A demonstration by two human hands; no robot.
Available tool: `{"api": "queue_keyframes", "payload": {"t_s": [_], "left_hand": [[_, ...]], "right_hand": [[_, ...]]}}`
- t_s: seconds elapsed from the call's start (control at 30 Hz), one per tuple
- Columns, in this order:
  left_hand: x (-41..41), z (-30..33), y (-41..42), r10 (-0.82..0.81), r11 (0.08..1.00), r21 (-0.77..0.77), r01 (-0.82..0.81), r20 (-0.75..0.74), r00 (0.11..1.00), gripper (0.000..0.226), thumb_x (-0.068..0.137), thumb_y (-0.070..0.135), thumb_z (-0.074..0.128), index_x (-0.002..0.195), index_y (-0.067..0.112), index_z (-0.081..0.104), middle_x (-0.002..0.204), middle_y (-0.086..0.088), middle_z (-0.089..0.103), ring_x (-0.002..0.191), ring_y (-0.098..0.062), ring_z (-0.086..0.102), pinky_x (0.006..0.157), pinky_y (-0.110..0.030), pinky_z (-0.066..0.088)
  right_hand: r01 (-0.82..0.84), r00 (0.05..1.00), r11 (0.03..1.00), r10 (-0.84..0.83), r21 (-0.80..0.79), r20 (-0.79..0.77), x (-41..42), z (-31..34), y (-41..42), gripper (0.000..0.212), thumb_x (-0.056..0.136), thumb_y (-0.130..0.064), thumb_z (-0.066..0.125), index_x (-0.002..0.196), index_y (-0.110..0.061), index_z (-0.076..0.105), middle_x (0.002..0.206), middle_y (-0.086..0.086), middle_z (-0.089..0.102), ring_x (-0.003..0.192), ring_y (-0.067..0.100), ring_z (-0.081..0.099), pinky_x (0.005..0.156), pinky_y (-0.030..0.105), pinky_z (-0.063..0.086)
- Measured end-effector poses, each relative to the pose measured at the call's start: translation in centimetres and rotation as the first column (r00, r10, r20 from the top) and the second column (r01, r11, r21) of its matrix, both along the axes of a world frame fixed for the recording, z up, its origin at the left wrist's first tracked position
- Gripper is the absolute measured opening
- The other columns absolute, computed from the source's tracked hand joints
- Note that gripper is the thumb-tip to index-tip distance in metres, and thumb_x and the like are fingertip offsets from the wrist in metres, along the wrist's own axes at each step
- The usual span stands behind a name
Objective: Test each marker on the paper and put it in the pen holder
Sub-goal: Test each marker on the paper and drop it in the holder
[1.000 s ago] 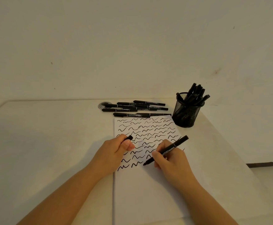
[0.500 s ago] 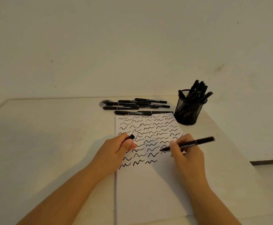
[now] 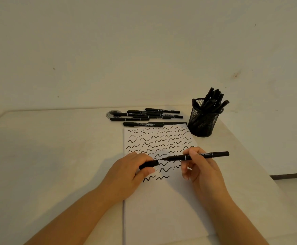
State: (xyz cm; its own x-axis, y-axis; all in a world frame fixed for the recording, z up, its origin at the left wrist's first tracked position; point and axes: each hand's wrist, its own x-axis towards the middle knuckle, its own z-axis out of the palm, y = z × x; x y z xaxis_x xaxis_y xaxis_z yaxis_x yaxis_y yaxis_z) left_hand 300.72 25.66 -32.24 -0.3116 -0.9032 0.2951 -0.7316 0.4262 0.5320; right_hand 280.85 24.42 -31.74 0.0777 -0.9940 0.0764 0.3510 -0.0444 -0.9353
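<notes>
The right hand (image 3: 202,167) pinches an uncapped marker (image 3: 195,156) level above the paper (image 3: 162,209), tip pointing at the cap (image 3: 149,163) gripped in the left hand (image 3: 130,175). The pen holder (image 3: 203,123) stands at the desk's (image 3: 47,147) far right, beside loose markers (image 3: 147,116).

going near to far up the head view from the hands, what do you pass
hands: left hand gripping the cap, right hand holding the marker → squiggles on the paper → loose markers → wall
</notes>
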Motion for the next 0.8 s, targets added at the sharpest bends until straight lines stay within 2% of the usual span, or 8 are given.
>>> {"api": "queue_keyframes", "payload": {"t_s": [0.07,0.13,0.33,0.47,0.57,0.63,0.73,0.8], "left_hand": [[-0.1,0.2,0.1,-0.007,1.0,0.004,0.007,-0.006,1.0,0.026,0.09,0.041,0.044,0.106,0.026,0.058,0.079,0.031,0.045,0.078,0.009,0.043,0.067,-0.006,0.032],[-0.2,0.2,0.1,-0.012,1.0,0.006,0.012,-0.005,1.0,0.022,0.091,0.038,0.047,0.104,0.026,0.059,0.077,0.031,0.045,0.078,0.009,0.043,0.066,-0.007,0.033],[-0.5,0.5,0.4,-0.034,0.999,0.0,0.034,-0.01,0.999,0.027,0.088,0.043,0.042,0.099,0.026,0.06,0.072,0.027,0.046,0.073,0.006,0.044,0.063,-0.01,0.033],[-0.9,0.7,0.7,-0.058,0.997,-0.052,0.057,-0.002,0.998,0.039,0.089,0.047,0.033,0.096,0.021,0.061,0.069,0.024,0.044,0.068,0.001,0.042,0.061,-0.011,0.031],[-1.2,0.7,0.9,-0.072,0.995,-0.072,0.07,-0.032,0.997,0.049,0.087,0.05,0.025,0.093,0.017,0.061,0.071,0.015,0.05,0.067,-0.005,0.043,0.06,-0.018,0.034],[-1.3,0.6,1.0,-0.066,0.996,-0.062,0.062,-0.056,0.996,0.05,0.087,0.051,0.024,0.09,0.017,0.061,0.071,0.011,0.052,0.066,-0.006,0.043,0.06,-0.022,0.035],[-1.4,0.5,1.0,-0.063,0.998,-0.019,0.061,-0.09,0.994,0.047,0.087,0.051,0.025,0.084,0.02,0.06,0.065,0.012,0.049,0.063,-0.005,0.044,0.056,-0.016,0.032],[-1.4,0.5,1.0,-0.062,0.997,0.041,0.068,-0.132,0.989,0.036,0.09,0.045,0.031,0.079,0.024,0.059,0.059,0.012,0.045,0.057,-0.004,0.043,0.052,-0.015,0.029]], "right_hand": [[0.012,0.998,1.0,-0.013,-0.014,-0.059,0.2,0.1,0.1,0.034,0.092,-0.009,0.045,0.065,-0.017,0.065,0.05,0.006,0.055,0.045,0.014,0.047,0.04,0.019,0.038],[0.014,0.993,0.999,-0.018,-0.032,-0.12,0.3,0.1,0.3,0.033,0.092,-0.007,0.044,0.066,-0.018,0.063,0.051,0.005,0.057,0.046,0.013,0.049,0.041,0.019,0.039],[-0.037,0.968,0.994,0.01,-0.102,-0.252,0.6,0.2,0.7,0.019,0.089,-0.003,0.051,0.075,-0.015,0.056,0.058,0.007,0.066,0.052,0.014,0.058,0.044,0.02,0.043],[-0.076,0.95,0.987,0.029,-0.142,-0.312,0.8,0.1,0.8,0.01,0.084,-0.003,0.059,0.078,-0.011,0.06,0.06,0.006,0.067,0.054,0.013,0.057,0.045,0.021,0.044],[-0.097,0.95,0.986,0.051,-0.134,-0.307,0.7,0.1,0.9,0.003,0.077,-0.012,0.065,0.077,-0.012,0.062,0.056,0.003,0.061,0.052,0.02,0.048,0.045,0.022,0.04],[-0.114,0.956,0.985,0.073,-0.13,-0.285,0.7,0.2,1.0,0.014,0.069,-0.021,0.065,0.077,-0.01,0.061,0.054,0.002,0.059,0.05,0.019,0.043,0.045,0.022,0.038],[-0.146,0.96,0.98,0.107,-0.136,-0.257,0.7,0.2,1.0,0.016,0.068,-0.018,0.063,0.078,-0.006,0.059,0.054,0.002,0.059,0.046,0.013,0.042,0.044,0.019,0.037],[-0.166,0.961,0.977,0.129,-0.135,-0.245,0.7,0.2,1.0,0.016,0.067,-0.016,0.062,0.078,-0.006,0.057,0.053,0.001,0.058,0.045,0.012,0.041,0.044,0.019,0.036]]}}
